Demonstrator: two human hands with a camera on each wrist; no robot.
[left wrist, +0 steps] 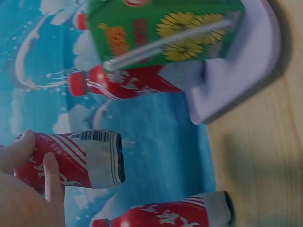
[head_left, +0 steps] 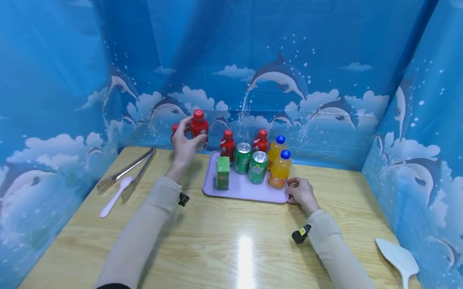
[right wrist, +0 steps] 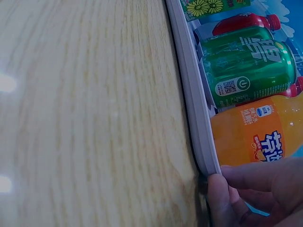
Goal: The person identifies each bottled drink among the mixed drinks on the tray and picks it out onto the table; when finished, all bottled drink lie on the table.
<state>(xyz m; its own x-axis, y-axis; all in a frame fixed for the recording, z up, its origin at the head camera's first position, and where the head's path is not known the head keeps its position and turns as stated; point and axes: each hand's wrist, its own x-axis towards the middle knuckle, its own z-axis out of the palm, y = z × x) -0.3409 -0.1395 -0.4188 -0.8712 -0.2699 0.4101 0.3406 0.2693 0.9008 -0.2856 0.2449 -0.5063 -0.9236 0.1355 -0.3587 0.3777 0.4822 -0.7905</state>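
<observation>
My left hand (head_left: 185, 147) grips a red-labelled bottle (head_left: 199, 126) by its upper part, held up off the table left of the tray. In the left wrist view the lifted bottle (left wrist: 75, 158) lies across the picture, my fingers around its red label. Behind that hand stands another red bottle (head_left: 175, 131), partly hidden. My right hand (head_left: 302, 193) pinches the near right corner of the pale purple tray (head_left: 244, 193). On the tray are a green carton (head_left: 223, 173), two green cans (head_left: 258, 167), two orange-drink bottles (head_left: 280, 169) with blue caps and two red bottles (head_left: 227, 145).
Metal tongs (head_left: 130, 167) and a pale pink spoon (head_left: 115, 197) lie on the table's left side. A white spatula (head_left: 400, 260) lies near the right edge. A blue dolphin-print curtain (head_left: 236, 53) closes off the back and both sides of the wooden table (head_left: 210, 248).
</observation>
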